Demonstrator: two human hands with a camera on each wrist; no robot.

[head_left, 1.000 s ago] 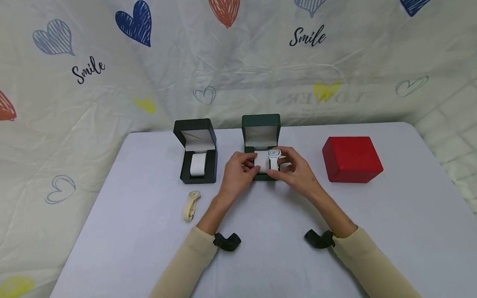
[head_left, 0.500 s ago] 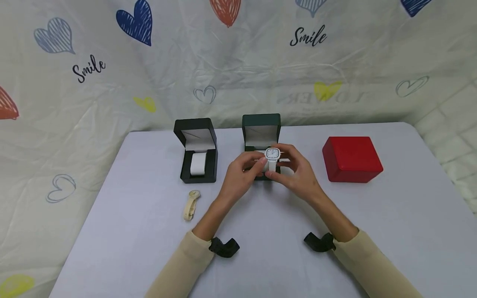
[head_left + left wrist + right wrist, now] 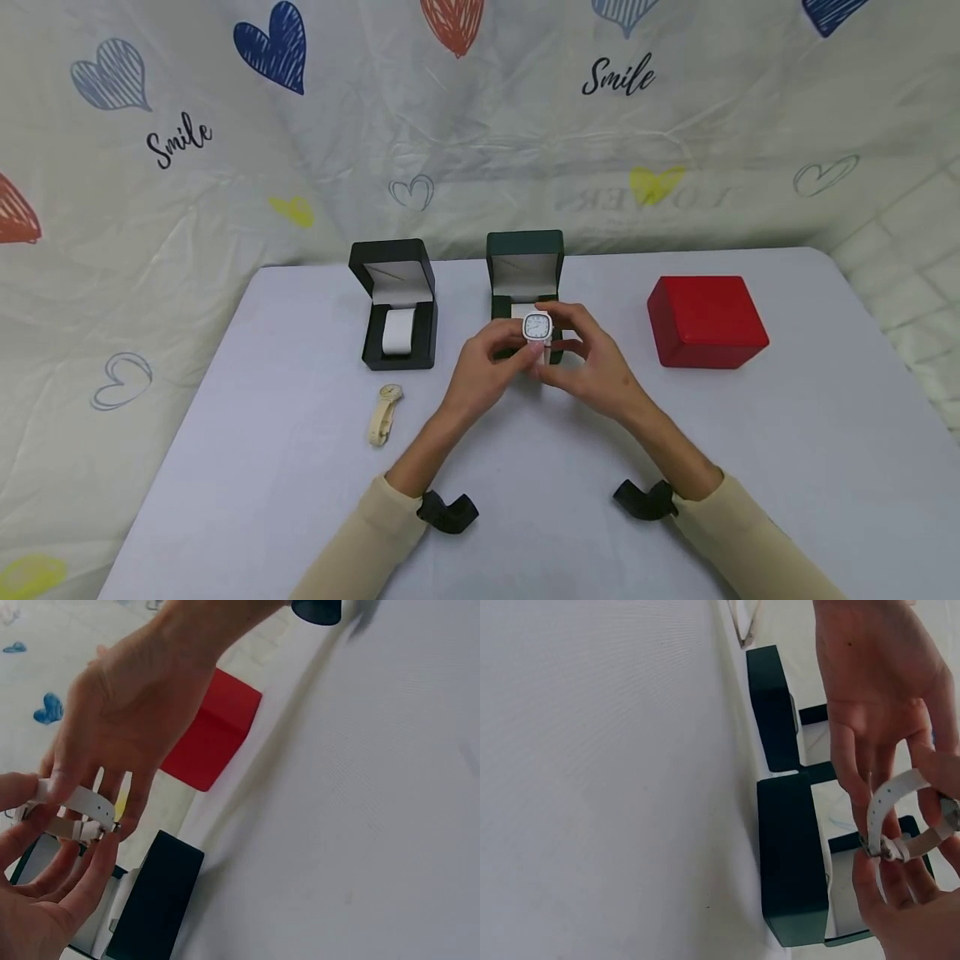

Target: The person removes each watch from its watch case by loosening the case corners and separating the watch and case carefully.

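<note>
A white wristwatch [image 3: 537, 326] with a squarish dial is held between both hands, dial facing up, in front of the open dark green watch box [image 3: 525, 244]. My left hand [image 3: 482, 367] pinches it from the left, thumb just below the dial. From the other side my right hand [image 3: 588, 362] grips it, thumb low by the strap. In the left wrist view the white strap [image 3: 91, 802] forms a loop, its holes showing. The right wrist view shows the buckle [image 3: 874, 846] between the fingertips. Behind the watch, part of a white cushion [image 3: 519, 311] shows in the box.
An open black watch box [image 3: 387, 250] stands to the left, a white cushion [image 3: 398, 332] inside. Below it lies a cream wristwatch [image 3: 386, 412]. A closed red box [image 3: 708, 321] sits on the right of the white-covered table [image 3: 547, 517]. A printed curtain [image 3: 487, 108] hangs behind.
The white watch has come left and towards me, its dial tipping further up. My left hand, earlier at the cushion in the green box, now pinches the watch too.
</note>
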